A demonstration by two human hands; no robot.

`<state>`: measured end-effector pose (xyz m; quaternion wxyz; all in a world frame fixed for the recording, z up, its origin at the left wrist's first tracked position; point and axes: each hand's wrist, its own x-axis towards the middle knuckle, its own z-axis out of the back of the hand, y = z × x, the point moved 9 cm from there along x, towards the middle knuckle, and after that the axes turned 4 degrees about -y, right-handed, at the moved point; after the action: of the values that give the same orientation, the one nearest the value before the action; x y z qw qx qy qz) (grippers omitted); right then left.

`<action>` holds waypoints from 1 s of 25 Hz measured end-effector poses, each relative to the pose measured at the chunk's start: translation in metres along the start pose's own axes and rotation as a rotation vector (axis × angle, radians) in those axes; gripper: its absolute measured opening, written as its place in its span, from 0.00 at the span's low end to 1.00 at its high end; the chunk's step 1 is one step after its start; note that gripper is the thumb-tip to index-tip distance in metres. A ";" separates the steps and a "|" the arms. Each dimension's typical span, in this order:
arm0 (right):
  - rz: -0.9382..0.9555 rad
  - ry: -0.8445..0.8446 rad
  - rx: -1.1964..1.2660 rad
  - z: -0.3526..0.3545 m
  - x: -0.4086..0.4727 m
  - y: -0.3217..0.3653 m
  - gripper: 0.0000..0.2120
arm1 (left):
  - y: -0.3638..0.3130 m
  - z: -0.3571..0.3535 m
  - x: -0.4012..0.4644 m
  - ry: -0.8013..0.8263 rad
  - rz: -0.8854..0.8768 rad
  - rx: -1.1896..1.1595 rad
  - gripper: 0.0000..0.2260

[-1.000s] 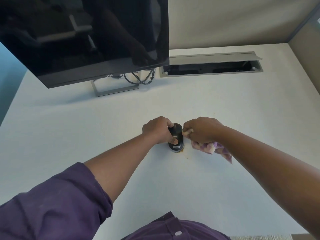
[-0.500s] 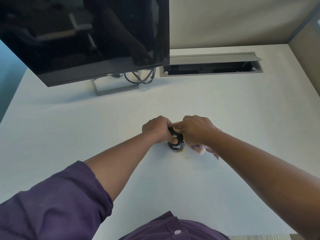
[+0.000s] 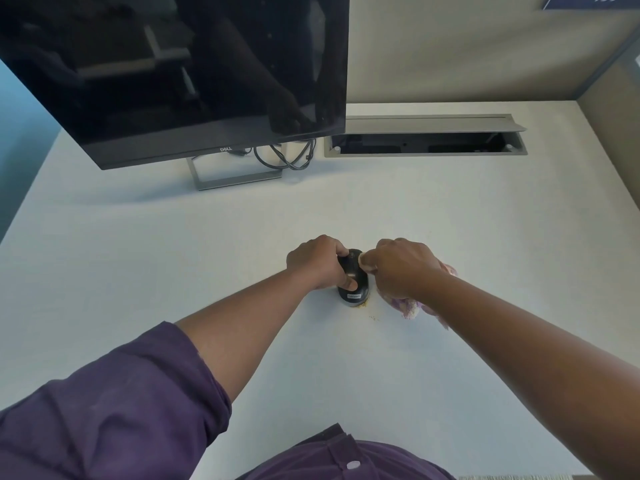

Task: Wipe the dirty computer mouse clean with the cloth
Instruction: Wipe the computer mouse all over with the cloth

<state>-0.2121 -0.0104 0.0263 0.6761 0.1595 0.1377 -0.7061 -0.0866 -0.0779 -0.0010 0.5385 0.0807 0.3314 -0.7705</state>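
Centrally in the frame, the left hand (image 3: 317, 263) grips the black mouse (image 3: 353, 278) on the white desk (image 3: 173, 254), thumb on top. The right hand (image 3: 403, 266) clutches the cloth (image 3: 405, 304), pressing it to the mouse's right side. Brown crumbs (image 3: 372, 317) lie beside its near end. A monitor (image 3: 173, 71) stands upper left.

Mouse (image 3: 354, 278) left flank hidden under left hand (image 3: 317, 263). Cloth (image 3: 407, 303) mostly covered by right hand (image 3: 403, 268). Monitor (image 3: 173, 74) cropped top and left. Corner sign (image 3: 592, 0) unreadable.
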 end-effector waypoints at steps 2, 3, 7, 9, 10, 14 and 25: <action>-0.034 -0.001 0.031 -0.005 -0.004 -0.013 0.14 | 0.000 -0.001 0.001 -0.001 -0.008 0.002 0.36; -0.048 -0.028 0.068 -0.005 -0.005 -0.017 0.12 | 0.000 -0.001 0.001 0.001 -0.010 0.000 0.35; -0.022 -0.110 0.198 0.005 0.007 -0.005 0.12 | -0.001 -0.001 0.000 0.016 -0.011 0.002 0.34; -0.007 -0.059 0.176 0.003 0.012 0.005 0.12 | -0.002 -0.001 -0.001 0.029 -0.009 -0.003 0.32; -0.006 -0.038 0.153 0.002 0.013 0.007 0.12 | -0.002 -0.001 -0.001 0.032 -0.008 -0.007 0.31; 0.004 0.007 0.074 0.002 0.014 0.008 0.10 | 0.001 -0.002 0.003 0.037 -0.005 -0.013 0.33; -0.063 -0.100 0.104 0.024 0.022 0.001 0.06 | -0.002 -0.002 0.005 0.033 -0.028 0.025 0.36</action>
<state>-0.2123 -0.0402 0.0388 0.6504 0.1544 0.0716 -0.7403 -0.0910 -0.0802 -0.0037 0.5211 0.0952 0.3317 -0.7806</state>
